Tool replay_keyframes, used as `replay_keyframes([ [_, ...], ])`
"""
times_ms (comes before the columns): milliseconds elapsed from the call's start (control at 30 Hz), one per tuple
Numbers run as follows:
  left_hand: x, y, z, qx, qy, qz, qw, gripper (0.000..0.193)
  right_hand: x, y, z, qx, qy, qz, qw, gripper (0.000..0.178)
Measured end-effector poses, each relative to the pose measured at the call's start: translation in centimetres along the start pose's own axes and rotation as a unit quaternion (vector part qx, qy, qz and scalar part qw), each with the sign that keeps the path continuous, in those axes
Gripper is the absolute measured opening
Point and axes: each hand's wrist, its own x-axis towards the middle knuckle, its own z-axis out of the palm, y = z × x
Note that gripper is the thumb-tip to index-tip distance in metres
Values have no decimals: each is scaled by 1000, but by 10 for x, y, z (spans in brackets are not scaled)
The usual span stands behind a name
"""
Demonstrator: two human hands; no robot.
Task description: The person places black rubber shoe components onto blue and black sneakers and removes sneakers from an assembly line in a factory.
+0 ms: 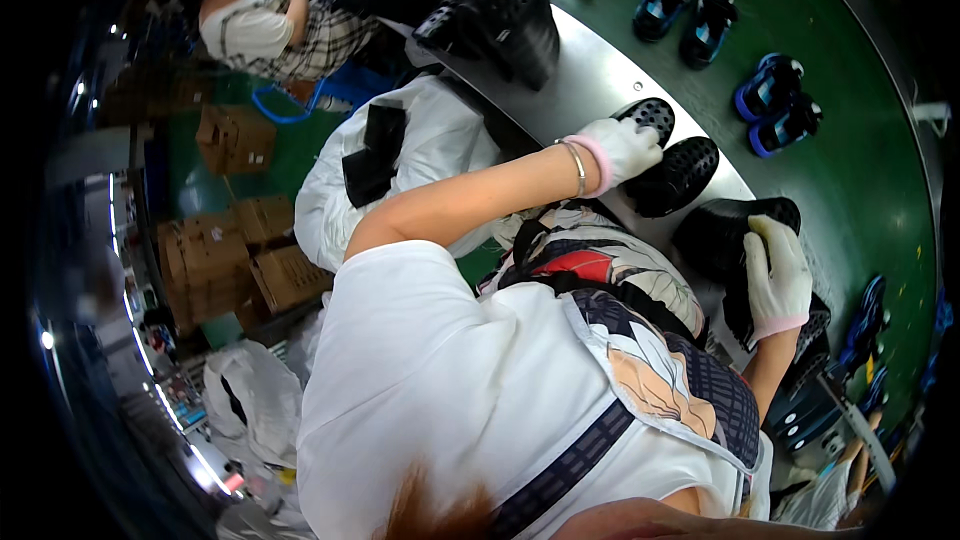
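Note:
Two black clogs with round holes lie side by side on the metal ledge in front of me. My left hand (627,151), in a white knit glove with a pink cuff, is closed on the farther clog (654,117). Beside it, the second clog (683,172) sits just under my fingers. To the right, my right hand (777,278), gloved the same way, has its fingers bent over the edge of another black clog (722,235). Part of that clog is hidden behind the glove.
Stacked black clogs (505,15) stand at the ledge's far left. Pairs of black-and-blue shoes (776,105) rest on the green belt (840,155). More black clogs lie below my right hand. White bags (420,120) and cardboard boxes (205,260) are at left; a person (260,35) sits beyond.

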Motion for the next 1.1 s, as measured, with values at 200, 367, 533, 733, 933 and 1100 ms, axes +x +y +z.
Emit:
replay_keyframes([
  [200,0,6,-1,6,7,23,1000,18,-3,4,2,-6,-27,-24,999,18],
  [367,-13,12,-14,26,-14,12,1000,26,-1,3,6,-19,-42,-42,998,19],
  [533,7,15,-2,-166,5,-135,977,48,1,8,8,-35,-53,-63,996,19],
  [733,5,16,21,-179,23,-110,977,42,7,3,15,-21,-86,-73,993,20],
  [933,5,21,15,-179,28,-101,978,43,14,5,20,-41,-127,-65,989,24],
  [1100,-16,26,-6,-150,70,-75,983,32,7,1,25,-32,-125,-72,989,21],
])
